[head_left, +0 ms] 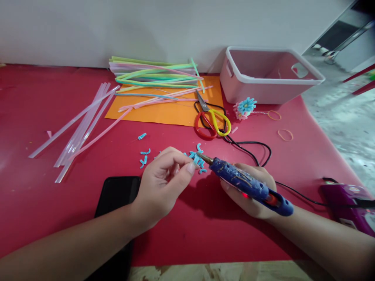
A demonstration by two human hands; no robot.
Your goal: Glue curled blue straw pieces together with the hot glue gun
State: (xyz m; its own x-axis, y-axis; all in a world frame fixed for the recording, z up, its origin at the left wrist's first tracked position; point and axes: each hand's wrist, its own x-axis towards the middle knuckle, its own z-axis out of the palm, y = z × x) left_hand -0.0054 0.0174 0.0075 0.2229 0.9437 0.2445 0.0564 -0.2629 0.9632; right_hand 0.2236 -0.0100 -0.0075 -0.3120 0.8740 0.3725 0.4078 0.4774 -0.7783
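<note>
My right hand (252, 191) is wrapped round a blue glue gun (243, 179), its metal nozzle pointing left. A small red light glows on the gun's side. Between the thumb and forefinger of my left hand (166, 179) is a short light-blue pipe cleaner piece (195, 159), and the nozzle tip is right beside it. Whether the tip touches the piece I cannot tell. Behind the pinch lie several cut blue pipe cleaner pieces (202, 163), partly covered by my fingers. More blue bits (143, 160) are scattered left of my hand.
Scissors (216, 121) and pipe cleaners (155, 74) lie on orange paper (140, 113). Glue sticks (84, 125) are at left, a black phone (120, 191) under my left forearm. A pink basket (254, 89), fuzzy flowers (246, 106), rubber bands (285, 135), a cord and purple box (345, 203) stand right.
</note>
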